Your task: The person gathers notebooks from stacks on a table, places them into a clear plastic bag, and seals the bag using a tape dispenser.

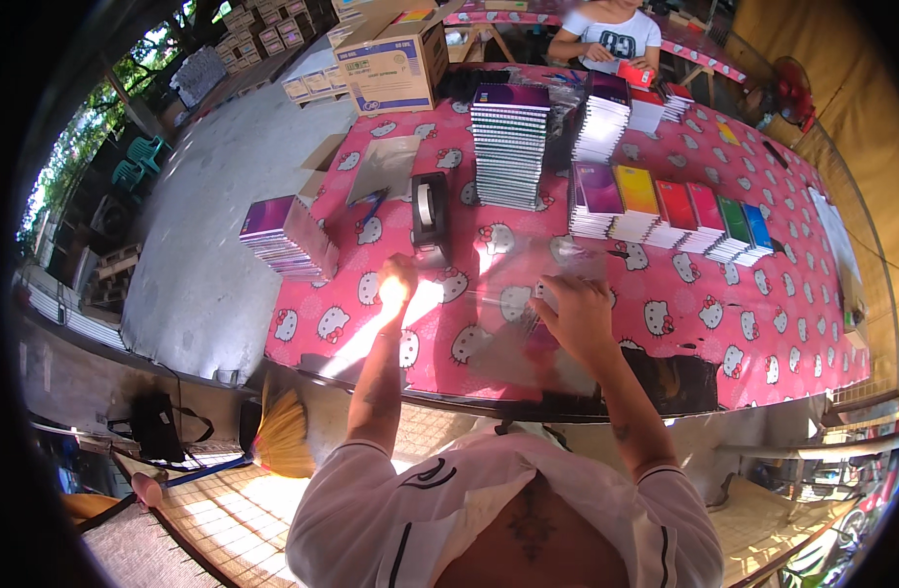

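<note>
My left hand [396, 281] is closed in bright sunlight at the near end of a black tape dispenser [431, 220]; what its fingers hold, if anything, is too small and glaring to tell. Bent over a clear plastic sheet [503, 323], my right hand [577, 312] grips it at its right part. The sheet lies flat in front of me and reflects the light. To the left of the dispenser stands a stack of purple-topped notebooks [286, 235]. Beyond the sheet rises a tall stack of spiral notebooks [509, 147].
A row of coloured notebook stacks [675, 211] stands at the right, with another tall stack [602, 118] behind. Blue-handled scissors [372, 208] lie beside a clear plastic pack [386, 169]. A cardboard box [390, 69] sits at the far left; across the table a person [606, 44] holds a red notebook.
</note>
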The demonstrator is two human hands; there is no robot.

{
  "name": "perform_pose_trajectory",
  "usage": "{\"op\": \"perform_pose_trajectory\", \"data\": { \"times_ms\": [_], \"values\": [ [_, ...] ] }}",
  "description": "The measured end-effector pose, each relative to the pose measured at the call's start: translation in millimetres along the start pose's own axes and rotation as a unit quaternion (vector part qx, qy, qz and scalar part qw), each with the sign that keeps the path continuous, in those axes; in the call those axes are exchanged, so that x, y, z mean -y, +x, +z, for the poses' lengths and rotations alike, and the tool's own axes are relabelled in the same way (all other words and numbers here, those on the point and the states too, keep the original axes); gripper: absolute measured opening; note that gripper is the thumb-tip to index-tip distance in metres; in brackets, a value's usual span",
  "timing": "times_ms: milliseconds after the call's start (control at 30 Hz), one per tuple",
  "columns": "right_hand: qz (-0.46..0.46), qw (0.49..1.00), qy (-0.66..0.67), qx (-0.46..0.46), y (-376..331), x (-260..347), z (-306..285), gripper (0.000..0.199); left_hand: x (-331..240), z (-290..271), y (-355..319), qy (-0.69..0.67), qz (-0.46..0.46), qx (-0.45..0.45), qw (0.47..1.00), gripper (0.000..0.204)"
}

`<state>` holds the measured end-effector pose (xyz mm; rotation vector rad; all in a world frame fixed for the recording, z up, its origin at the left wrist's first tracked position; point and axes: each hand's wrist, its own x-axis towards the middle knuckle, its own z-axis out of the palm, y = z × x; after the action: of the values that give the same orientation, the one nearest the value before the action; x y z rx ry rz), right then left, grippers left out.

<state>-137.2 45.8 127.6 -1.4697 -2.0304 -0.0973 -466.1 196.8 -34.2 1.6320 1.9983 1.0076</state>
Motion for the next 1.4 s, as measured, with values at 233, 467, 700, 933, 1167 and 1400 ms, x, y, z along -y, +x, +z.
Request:
{"op": "perform_pose_trajectory", "data": {
  "times_ms": [233,467,700,933,1167,1400],
  "values": [
    [0.048,0.997,-0.028,0.06,0.9,-5.9,-13.0,0.035,-186.3,-15.7,-65.2,-0.345,0.295,0.407,0.793,0.026],
    [0.07,0.995,-0.019,0.062,9.1,-8.4,-41.5,0.033,-219.8,0.4,-50.4,-0.175,0.503,0.311,0.787,0.024],
    [0.071,0.986,0.145,-0.038,-51.8,-66.3,-28.7,0.044,-228.0,8.9,-54.1,-0.179,0.522,0.277,0.786,0.018],
    [0.026,0.968,0.251,-0.006,-62.3,-82.6,4.7,0.06,-249.8,35.1,-60.0,-0.157,0.567,0.248,0.77,0.017],
    [-0.034,0.987,0.145,0.053,-66.7,-87.6,11.1,0.054,-245.1,29.8,-64.4,-0.144,0.576,0.23,0.771,0.015],
    [-0.031,0.983,0.151,0.1,-72.5,-100.5,29.9,0.05,-240.8,59.6,-74.9,-0.143,0.583,0.213,0.771,0.019]
  ]
}}
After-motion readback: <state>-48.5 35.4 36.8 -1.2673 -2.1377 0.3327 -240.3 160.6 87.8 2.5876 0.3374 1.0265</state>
